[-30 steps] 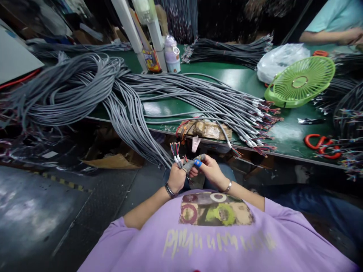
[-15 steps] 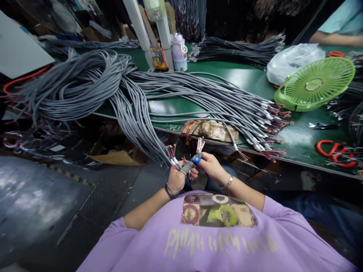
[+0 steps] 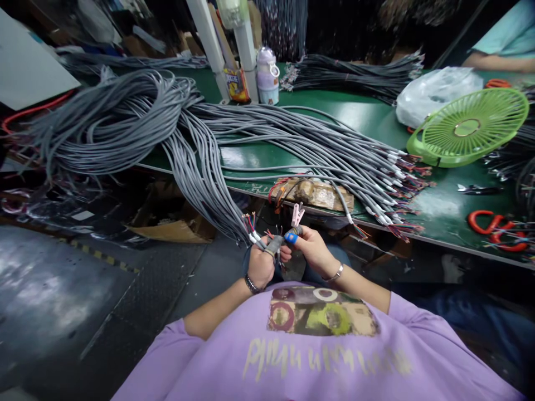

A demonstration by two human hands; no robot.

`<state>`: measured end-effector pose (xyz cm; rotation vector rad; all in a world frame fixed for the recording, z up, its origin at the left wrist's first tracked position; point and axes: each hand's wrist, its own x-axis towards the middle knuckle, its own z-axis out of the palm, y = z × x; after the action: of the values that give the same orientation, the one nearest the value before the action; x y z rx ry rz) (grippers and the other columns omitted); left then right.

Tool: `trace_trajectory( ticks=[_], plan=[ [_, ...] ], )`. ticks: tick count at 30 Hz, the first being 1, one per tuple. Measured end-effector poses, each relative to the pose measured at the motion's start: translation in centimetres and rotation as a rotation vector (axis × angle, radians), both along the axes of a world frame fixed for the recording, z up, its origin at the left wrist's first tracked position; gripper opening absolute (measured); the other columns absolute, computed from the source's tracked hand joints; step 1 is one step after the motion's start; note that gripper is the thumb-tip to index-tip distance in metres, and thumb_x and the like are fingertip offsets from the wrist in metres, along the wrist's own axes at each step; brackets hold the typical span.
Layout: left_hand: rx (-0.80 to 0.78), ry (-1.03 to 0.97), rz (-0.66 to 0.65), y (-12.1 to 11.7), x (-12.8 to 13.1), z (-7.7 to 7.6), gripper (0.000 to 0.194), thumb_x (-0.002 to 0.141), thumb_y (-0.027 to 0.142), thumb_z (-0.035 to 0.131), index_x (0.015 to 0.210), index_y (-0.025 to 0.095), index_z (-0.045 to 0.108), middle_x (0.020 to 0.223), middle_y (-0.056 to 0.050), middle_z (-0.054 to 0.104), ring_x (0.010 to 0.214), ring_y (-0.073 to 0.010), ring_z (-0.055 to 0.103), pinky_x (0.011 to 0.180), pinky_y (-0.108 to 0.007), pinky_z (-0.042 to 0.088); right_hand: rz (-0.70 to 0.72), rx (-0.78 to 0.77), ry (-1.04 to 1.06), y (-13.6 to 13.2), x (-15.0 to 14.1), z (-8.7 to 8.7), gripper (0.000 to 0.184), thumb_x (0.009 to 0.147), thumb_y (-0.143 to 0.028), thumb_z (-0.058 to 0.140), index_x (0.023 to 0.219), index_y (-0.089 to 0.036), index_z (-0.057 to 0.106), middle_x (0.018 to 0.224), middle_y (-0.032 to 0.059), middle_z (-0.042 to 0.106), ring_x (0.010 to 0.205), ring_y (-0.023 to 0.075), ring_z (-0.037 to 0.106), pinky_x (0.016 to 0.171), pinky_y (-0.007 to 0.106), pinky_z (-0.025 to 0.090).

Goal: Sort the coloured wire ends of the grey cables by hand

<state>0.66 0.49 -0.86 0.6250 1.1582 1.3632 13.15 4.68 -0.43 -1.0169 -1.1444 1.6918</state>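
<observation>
My left hand (image 3: 262, 263) is closed around the ends of several grey cables (image 3: 225, 214), whose stripped coloured wires (image 3: 249, 221) stick up beyond white collars. Grey finger covers wrap its thumb and finger. Just to its right, my right hand (image 3: 311, 248) pinches with a blue-wrapped thumb against a grey-covered finger, close to thin wire ends (image 3: 276, 233). What lies in that pinch is too small to make out. Beyond the right fingers a pink clothes peg (image 3: 297, 214) sits near the table edge, by a taped wooden block (image 3: 320, 192).
More grey cables (image 3: 292, 125) lie across the green table (image 3: 359, 114), coiled at left. A lilac bottle (image 3: 267, 78), a green fan (image 3: 468, 128), a plastic bag (image 3: 434, 94), cutters (image 3: 478, 189) and red-handled scissors (image 3: 497, 228) stand or lie there. A co-worker's arm (image 3: 497, 61) shows at far right.
The view has shifted, so the table's things appear further right. My right fingers have drawn slightly away from the left ones, and thin wire ends now show between the hands.
</observation>
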Motion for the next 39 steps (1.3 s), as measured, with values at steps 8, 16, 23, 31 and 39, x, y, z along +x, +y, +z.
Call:
trace_trajectory(
  ticks=[8,16,23,31,39],
  plan=[
    [0.029,0.011,-0.016,0.3,-0.1,1.5,0.03,0.07,0.042,0.07,0.067,0.015,0.058,0.049,0.002,0.06,0.037,-0.0091,0.052,0.037,-0.02,0.042,-0.091,-0.205,0.205,0.5,1.2,-0.9,0.039,0.07,-0.054,0.067,0.066,-0.017,0.056,0.055,-0.004,0.05,0.048,0.0074,0.04,0.051,0.023,0.04],
    [0.085,0.009,-0.206,1.2,0.0,2.2,0.029,0.071,0.041,0.07,0.068,0.015,0.059,0.048,0.002,0.059,0.036,-0.0074,0.049,0.036,-0.018,0.039,0.137,-0.268,0.295,3.6,1.9,0.1,0.04,0.073,-0.055,0.066,0.08,-0.015,0.062,0.069,0.0003,0.059,0.05,0.0073,0.046,0.05,0.022,0.041],
    [0.079,-0.03,-0.263,2.4,0.2,2.1,0.027,0.073,0.04,0.069,0.069,0.015,0.059,0.046,0.003,0.057,0.034,-0.007,0.047,0.034,-0.018,0.036,-0.097,-0.029,0.16,3.6,0.6,-0.1,0.046,0.074,-0.062,0.06,0.068,-0.016,0.062,0.061,0.0,0.057,0.051,0.0082,0.044,0.05,0.021,0.037],
    [0.039,-0.009,-0.291,2.4,0.2,1.5,0.029,0.072,0.041,0.069,0.068,0.014,0.059,0.043,0.002,0.056,0.033,-0.0065,0.045,0.034,-0.017,0.034,-0.027,-0.359,0.474,4.5,-0.3,-0.4,0.042,0.076,-0.056,0.063,0.083,-0.015,0.067,0.067,0.0015,0.061,0.057,0.0094,0.05,0.054,0.022,0.044],
    [0.069,0.044,-0.282,2.2,0.3,1.7,0.031,0.071,0.043,0.069,0.066,0.015,0.059,0.043,0.003,0.055,0.033,-0.0065,0.045,0.033,-0.017,0.033,-0.087,-0.343,0.488,4.3,-0.5,0.2,0.041,0.071,-0.054,0.069,0.08,-0.014,0.068,0.061,-0.0008,0.056,0.053,0.0077,0.045,0.05,0.02,0.04]
  ],
)
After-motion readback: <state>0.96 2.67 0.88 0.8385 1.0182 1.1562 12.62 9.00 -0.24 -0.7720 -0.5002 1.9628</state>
